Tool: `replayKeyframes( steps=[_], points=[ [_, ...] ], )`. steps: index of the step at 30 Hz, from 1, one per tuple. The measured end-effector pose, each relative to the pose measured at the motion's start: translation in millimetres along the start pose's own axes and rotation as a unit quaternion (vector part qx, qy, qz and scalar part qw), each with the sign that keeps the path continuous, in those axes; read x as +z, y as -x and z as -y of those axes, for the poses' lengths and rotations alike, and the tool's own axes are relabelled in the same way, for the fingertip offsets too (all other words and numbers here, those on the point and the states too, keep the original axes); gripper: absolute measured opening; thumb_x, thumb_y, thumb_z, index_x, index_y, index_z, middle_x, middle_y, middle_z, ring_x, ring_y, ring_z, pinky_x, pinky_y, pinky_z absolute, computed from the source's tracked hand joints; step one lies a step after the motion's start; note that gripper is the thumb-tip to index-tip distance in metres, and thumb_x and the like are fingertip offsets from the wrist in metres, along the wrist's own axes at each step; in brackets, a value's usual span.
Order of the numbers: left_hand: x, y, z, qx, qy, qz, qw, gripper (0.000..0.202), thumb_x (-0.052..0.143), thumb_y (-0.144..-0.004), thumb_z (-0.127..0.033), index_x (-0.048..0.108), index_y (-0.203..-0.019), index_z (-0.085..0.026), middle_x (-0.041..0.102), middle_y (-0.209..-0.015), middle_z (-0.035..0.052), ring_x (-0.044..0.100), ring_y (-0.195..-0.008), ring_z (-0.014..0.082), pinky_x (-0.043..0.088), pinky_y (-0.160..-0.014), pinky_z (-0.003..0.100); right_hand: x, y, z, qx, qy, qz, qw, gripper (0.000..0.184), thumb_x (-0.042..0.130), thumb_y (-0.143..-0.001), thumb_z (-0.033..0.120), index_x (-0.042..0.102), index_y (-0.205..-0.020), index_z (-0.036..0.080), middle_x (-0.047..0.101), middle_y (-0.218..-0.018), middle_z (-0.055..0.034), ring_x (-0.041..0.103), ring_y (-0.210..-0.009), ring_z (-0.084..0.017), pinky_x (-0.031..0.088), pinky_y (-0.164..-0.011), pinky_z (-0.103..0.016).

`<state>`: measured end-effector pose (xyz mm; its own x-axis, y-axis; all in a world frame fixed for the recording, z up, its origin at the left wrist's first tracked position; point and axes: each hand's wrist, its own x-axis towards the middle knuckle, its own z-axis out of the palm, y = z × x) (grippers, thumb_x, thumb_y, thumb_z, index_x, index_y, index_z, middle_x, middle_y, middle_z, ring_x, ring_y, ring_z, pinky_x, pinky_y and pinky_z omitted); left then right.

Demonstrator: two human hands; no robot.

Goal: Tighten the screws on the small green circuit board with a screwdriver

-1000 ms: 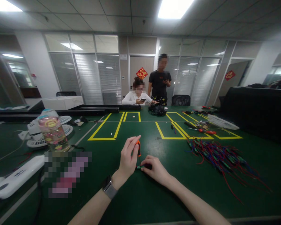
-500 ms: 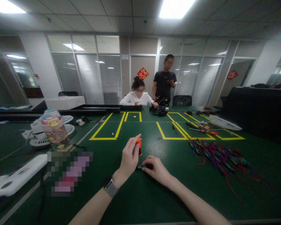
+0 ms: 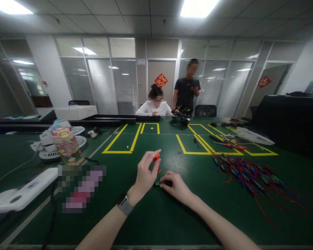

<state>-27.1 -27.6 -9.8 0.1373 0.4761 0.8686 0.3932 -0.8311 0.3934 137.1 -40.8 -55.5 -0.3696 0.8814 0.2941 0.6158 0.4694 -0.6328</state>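
My left hand (image 3: 147, 168) is closed around the orange and black handle of a screwdriver (image 3: 157, 158), held upright. Its thin shaft points down at a small green circuit board (image 3: 159, 183) on the green table (image 3: 156, 218). Thumb and fingers of my right hand (image 3: 174, 184) pinch the board's right side and hold it against the table. The fingers partly cover the board. Whether the screwdriver's tip sits in a screw is too small to tell.
Many circuit boards with red and blue wires (image 3: 250, 175) lie in a heap at right. Beyond are a red-handled screwdriver (image 3: 236, 147) and yellow tape outlines (image 3: 117, 152). At left stand a drink bottle (image 3: 67, 146) and a white device (image 3: 26, 191). Two people (image 3: 156, 106) are across the table.
The whole view has shifted slightly, so things appear a little further right. Both hands keep their hold on the screwdriver and board. Across the table, the standing person's lower hand has lifted a dark object.
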Motion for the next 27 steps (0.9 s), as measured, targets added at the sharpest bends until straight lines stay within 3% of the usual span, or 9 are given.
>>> replayKeyframes(
  steps=[3, 9, 14, 19, 21, 27],
  points=[
    [-0.9, -0.3, 0.4, 0.005, -0.017, -0.017, 1.000, 0.020, 0.056, -0.092, -0.021, 0.063, -0.111, -0.019, 0.057, -0.088, 0.0028, 0.059, -0.081, 0.0152, 0.051, -0.071, 0.027, 1.4, -0.2, -1.8, -0.002, -0.006, -0.004, 1.000, 0.015, 0.068, -0.077, 0.007, 0.076, -0.087, 0.016, 0.066, -0.086, -0.0053, 0.061, -0.077, -0.017, 0.047, -0.069, -0.024],
    [-0.3, 0.8, -1.1, -0.006, 0.012, 0.009, 1.000, 0.031, 0.041, -0.098, -0.016, 0.055, -0.126, -0.020, 0.061, -0.109, 0.0073, 0.060, -0.099, 0.0165, 0.051, -0.085, 0.030, 3.1, 0.4, -5.8, -0.007, -0.016, -0.008, 1.000, 0.015, 0.068, -0.077, 0.007, 0.076, -0.086, 0.016, 0.066, -0.085, -0.0049, 0.062, -0.077, -0.017, 0.047, -0.070, -0.025],
    [0.6, 0.4, -0.1, 0.008, -0.019, -0.027, 0.999, 0.017, 0.056, -0.092, -0.022, 0.064, -0.107, -0.019, 0.058, -0.089, 0.0030, 0.059, -0.081, 0.0150, 0.051, -0.072, 0.026, 1.6, -0.5, -3.4, -0.001, -0.003, -0.006, 1.000, 0.016, 0.068, -0.077, 0.007, 0.076, -0.087, 0.017, 0.066, -0.085, -0.0047, 0.062, -0.077, -0.017, 0.047, -0.070, -0.025],
    [0.1, 1.0, 0.1, -0.017, 0.005, 0.005, 1.000, 0.034, 0.037, -0.100, -0.018, 0.053, -0.130, -0.020, 0.059, -0.106, 0.0070, 0.061, -0.093, 0.0158, 0.052, -0.079, 0.028, 0.6, -0.1, -1.3, 0.003, -0.004, -0.002, 1.000, 0.016, 0.068, -0.077, 0.007, 0.076, -0.087, 0.017, 0.066, -0.086, -0.0049, 0.062, -0.078, -0.018, 0.047, -0.072, -0.025],
    [-0.4, 0.4, 0.5, -0.022, 0.011, 0.019, 1.000, 0.034, 0.038, -0.100, -0.018, 0.051, -0.131, -0.021, 0.060, -0.109, 0.0074, 0.061, -0.096, 0.0165, 0.052, -0.082, 0.029, 0.8, 0.4, -1.8, 0.000, -0.006, -0.002, 1.000, 0.015, 0.068, -0.078, 0.008, 0.076, -0.087, 0.017, 0.066, -0.086, -0.0047, 0.062, -0.079, -0.018, 0.047, -0.071, -0.025],
    [-2.6, -3.1, 2.0, -0.023, 0.009, 0.016, 1.000, 0.018, 0.056, -0.093, -0.024, 0.063, -0.109, -0.022, 0.057, -0.094, 0.0031, 0.059, -0.086, 0.0159, 0.051, -0.075, 0.028, 1.5, -0.8, -2.0, 0.004, -0.004, -0.004, 1.000, 0.014, 0.069, -0.078, 0.009, 0.076, -0.087, 0.017, 0.066, -0.085, -0.0046, 0.061, -0.077, -0.017, 0.047, -0.069, -0.025]
  ],
)
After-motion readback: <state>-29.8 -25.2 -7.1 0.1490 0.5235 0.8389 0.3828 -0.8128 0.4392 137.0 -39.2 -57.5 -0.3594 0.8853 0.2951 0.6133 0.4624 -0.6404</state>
